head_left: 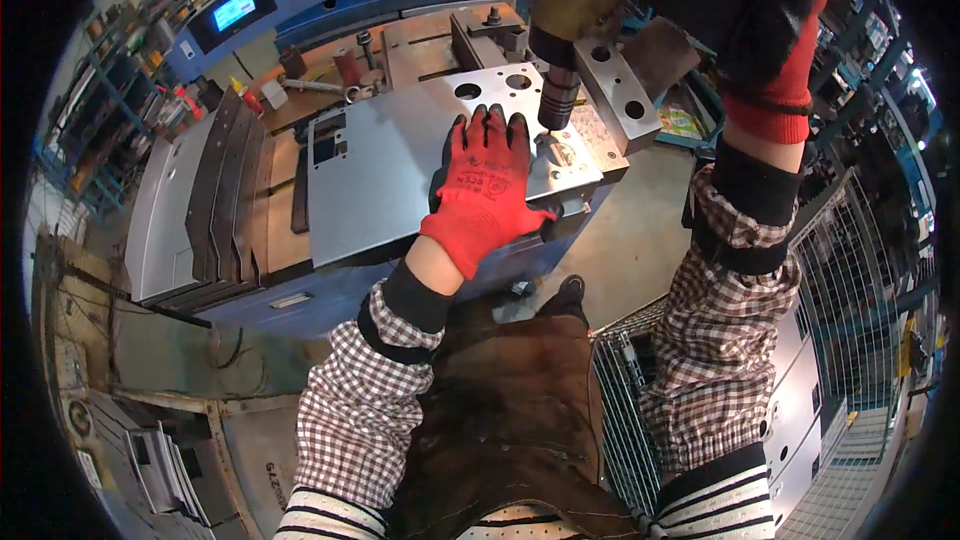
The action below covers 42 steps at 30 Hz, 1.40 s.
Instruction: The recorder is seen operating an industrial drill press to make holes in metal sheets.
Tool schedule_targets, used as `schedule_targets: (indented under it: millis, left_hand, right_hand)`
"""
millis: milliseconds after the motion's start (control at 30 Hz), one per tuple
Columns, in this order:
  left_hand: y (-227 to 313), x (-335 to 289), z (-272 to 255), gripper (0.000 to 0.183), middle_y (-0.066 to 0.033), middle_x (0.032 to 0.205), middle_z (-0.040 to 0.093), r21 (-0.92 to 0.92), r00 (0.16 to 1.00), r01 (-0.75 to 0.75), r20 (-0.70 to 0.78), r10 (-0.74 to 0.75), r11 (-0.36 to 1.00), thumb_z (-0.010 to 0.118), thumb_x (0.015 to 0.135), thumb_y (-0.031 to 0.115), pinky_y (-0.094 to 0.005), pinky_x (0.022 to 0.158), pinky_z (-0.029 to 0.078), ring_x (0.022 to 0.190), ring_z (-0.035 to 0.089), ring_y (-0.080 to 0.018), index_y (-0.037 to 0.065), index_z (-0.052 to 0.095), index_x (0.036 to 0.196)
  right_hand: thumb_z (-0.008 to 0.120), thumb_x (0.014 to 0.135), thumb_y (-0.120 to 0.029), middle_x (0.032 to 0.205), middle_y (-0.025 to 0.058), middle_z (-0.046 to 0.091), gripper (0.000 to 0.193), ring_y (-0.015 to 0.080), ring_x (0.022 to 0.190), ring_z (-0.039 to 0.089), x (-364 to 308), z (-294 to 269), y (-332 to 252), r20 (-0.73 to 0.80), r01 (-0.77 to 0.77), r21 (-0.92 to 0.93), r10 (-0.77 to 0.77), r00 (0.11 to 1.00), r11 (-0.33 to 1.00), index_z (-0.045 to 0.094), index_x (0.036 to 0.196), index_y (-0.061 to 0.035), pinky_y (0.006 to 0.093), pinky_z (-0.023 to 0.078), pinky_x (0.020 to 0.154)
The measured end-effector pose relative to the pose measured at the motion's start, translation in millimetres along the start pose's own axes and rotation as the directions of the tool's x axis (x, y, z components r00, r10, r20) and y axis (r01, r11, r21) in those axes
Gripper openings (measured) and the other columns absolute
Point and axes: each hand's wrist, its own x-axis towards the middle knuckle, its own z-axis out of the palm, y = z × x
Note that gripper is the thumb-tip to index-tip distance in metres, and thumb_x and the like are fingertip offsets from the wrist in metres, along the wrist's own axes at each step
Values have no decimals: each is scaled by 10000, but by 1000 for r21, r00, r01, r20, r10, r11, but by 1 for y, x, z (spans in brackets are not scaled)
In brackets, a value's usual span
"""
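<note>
A grey sheet-metal panel (385,155) with round holes and cut-outs lies flat on the machine's work table. My left hand (485,180), in a red and black glove, presses flat on it, fingers stretched forward and thumb at the near edge. Just right of those fingertips, a dark drill chuck (558,95) points down at the panel's right end, its tip close to the surface. My right hand (770,35), gloved the same way, is raised at the upper right beside the dark machine head. Its fingers look curled, but what they hold is lost in the dark.
Several bent metal panels (170,190) stand stacked at the table's left end. A steel block with holes (620,95) sits right of the drill. Behind are a lit control screen (235,10) and loose tools. A wire cart (635,410) stands at my right.
</note>
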Motion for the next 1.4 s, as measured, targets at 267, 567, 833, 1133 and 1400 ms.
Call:
schedule_targets:
  millis: [267, 567, 833, 1133, 1400]
  left_hand:
    - [1, -1, 0, 1048, -276, 1346, 371, 27, 999, 39, 28, -40, 999, 713, 605, 582, -509, 1090, 188, 1300, 304, -399, -38, 326, 1356]
    - [4, 4, -6, 1060, -275, 1366, 349, 19, 993, 62, 99, -63, 998, 720, 595, 586, -508, 1098, 173, 1312, 288, -395, -36, 323, 1355]
    - [1, 3, 1, 1064, -279, 1368, 347, -7, 998, 21, 56, -21, 1000, 714, 607, 582, -503, 1106, 166, 1317, 288, -387, -50, 307, 1360]
    - [-2, 1, 2, 1065, -271, 1359, 363, -50, 999, 16, 36, -15, 999, 716, 601, 587, -512, 1103, 171, 1314, 298, -381, -60, 322, 1350]
    - [0, 3, 0, 1071, -273, 1354, 373, -22, 997, 34, 67, -33, 999, 712, 607, 591, -511, 1104, 172, 1316, 297, -380, -61, 315, 1358]
  right_hand:
    - [485, 944, -200, 1221, 94, 551, 445, 195, 1049, 557, 8, -1, 9, -14, 23, 25, -23, 1000, 999, 410, 1342, -16, 324, 444, 913]
    - [492, 938, -192, 1222, 98, 556, 442, 199, 1052, 559, 10, 0, 14, -30, 40, 31, -39, 999, 999, 419, 1335, -13, 328, 441, 919]
    - [498, 933, -186, 1223, 102, 559, 439, 203, 1056, 562, 11, 2, 15, -41, 49, 34, -47, 998, 998, 427, 1329, -11, 331, 439, 925]
    - [505, 927, -178, 1224, 105, 564, 436, 208, 1059, 564, 10, 6, 17, -52, 56, 36, -55, 997, 998, 435, 1323, -9, 335, 436, 931]
    - [508, 931, -178, 1217, 106, 569, 444, 208, 1041, 571, 10, 12, 6, -77, 75, 2, -74, 994, 997, 428, 1340, -25, 332, 433, 928]
